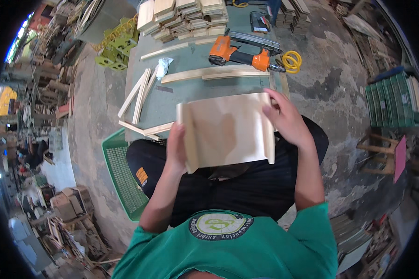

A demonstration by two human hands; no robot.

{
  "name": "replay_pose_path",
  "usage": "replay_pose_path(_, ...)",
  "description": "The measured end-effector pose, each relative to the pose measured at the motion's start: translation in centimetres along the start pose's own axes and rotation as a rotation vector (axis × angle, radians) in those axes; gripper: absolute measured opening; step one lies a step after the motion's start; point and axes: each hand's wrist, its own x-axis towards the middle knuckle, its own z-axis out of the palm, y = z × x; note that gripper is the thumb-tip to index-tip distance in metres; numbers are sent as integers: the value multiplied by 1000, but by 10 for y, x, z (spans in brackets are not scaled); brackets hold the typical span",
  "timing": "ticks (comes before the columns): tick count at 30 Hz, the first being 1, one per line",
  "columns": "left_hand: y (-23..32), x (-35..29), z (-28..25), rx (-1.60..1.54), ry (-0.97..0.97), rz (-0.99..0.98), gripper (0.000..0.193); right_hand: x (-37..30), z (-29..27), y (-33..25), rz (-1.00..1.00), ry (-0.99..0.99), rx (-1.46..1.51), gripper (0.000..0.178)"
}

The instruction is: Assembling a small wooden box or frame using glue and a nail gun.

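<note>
A pale wooden panel with a raised strip along each side is held up over my lap, at the near edge of the worktable. A darker heart-shaped patch shows on its flat face. My left hand grips the left strip, its fingertips partly hidden behind it. Around the upper right corner my right hand is closed, thumb on the front side. Beyond the panel lie several loose wooden strips, an orange and black nail gun and a crumpled pale scrap.
Stacked wooden boards cover the far end of the table. A yellow coiled air hose joins the nail gun. Left of my legs stands a green basket. Green crates and a wooden stool are at the right.
</note>
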Motion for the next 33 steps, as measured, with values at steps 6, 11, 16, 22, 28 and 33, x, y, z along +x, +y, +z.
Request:
replay_pose_path(6,-19,24,49,125,-60,77,39,-46,4,9,242,175,93,69)
replay_pose_path(11,-16,40,20,76,-76,-13,41,-41,18,16,183,156,-45,63)
replay_pose_path(16,0,46,22,94,2,-18,43,-17,29,18,127,105,-175,59)
replay_pose_path(22,-12,73,32,306,38,84,41,7,21,31,160,124,-274,57)
replay_pose_path(28,14,82,58,921,152,162,38,16,17,44,168,159,-266,54)
replay_pose_path(33,22,90,67,1110,184,235,40,30,15,43,153,198,-255,50)
